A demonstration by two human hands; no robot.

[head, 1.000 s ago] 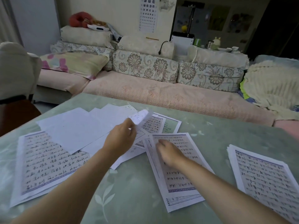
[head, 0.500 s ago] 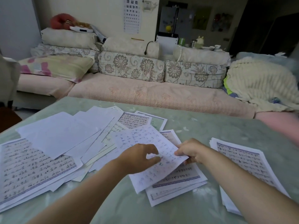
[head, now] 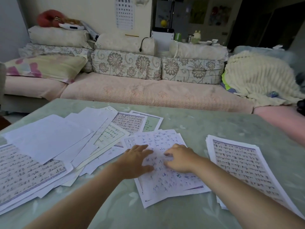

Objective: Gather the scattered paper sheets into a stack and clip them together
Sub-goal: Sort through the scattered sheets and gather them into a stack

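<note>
Sheets (head: 166, 182) in middle pile: long axis points away from me, leaning left; my left hand (head: 137, 161) and right hand (head: 179, 160) press them, fingers relaxed, gripping nothing.

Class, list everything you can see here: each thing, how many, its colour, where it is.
table: one, pale green, foreground.
scattered sheets: many, white, table's left.
middle sheets: few, white with writing, under both hands.
right pile: one, white with writing, table's right.
sofa: one, pink, behind table.
flowered cushions: several, cream-brown, sofa back.
blanket: one, cream, sofa's right end.
eye chart: one, white, wall.
left hand: one, flat on middle sheets.
right hand: one, on middle sheets.
</note>
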